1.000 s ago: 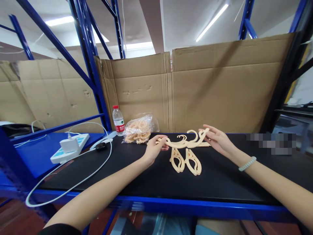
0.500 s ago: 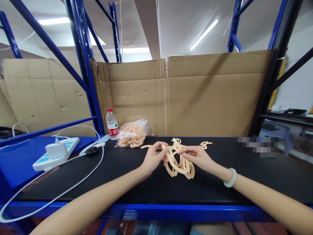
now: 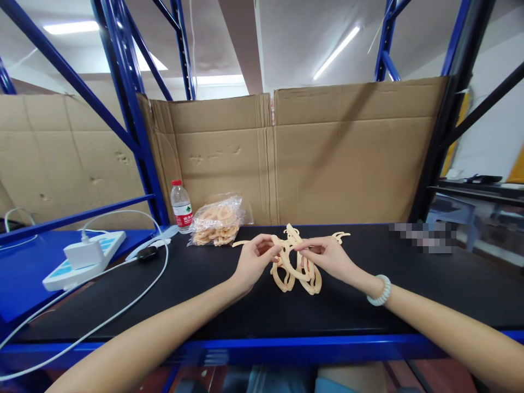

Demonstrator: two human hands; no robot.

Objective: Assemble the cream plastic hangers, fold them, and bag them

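Observation:
My left hand pinches a cream-coloured curved strip between thumb and fingertips, near its upper left end. Close by on the right, my right hand has its thumb and fingers pressed together on the same cluster of pale pieces; exactly which piece it grips I cannot make out. Below and between the hands hang or lie several looped cream pieces, overlapping one another. Behind the hands, more thin pale pieces rest on the black tabletop, partly covered by my fingers.
At the back left stand a water bottle with a red cap and a clear plastic bag of similar cream pieces. A white power strip and looping white cable lie to the left. A cardboard panel closes off the back.
The whole view has shifted slightly. The pale pieces between my hands have spread a little and the strip's angle has changed; both hands keep their pinch.

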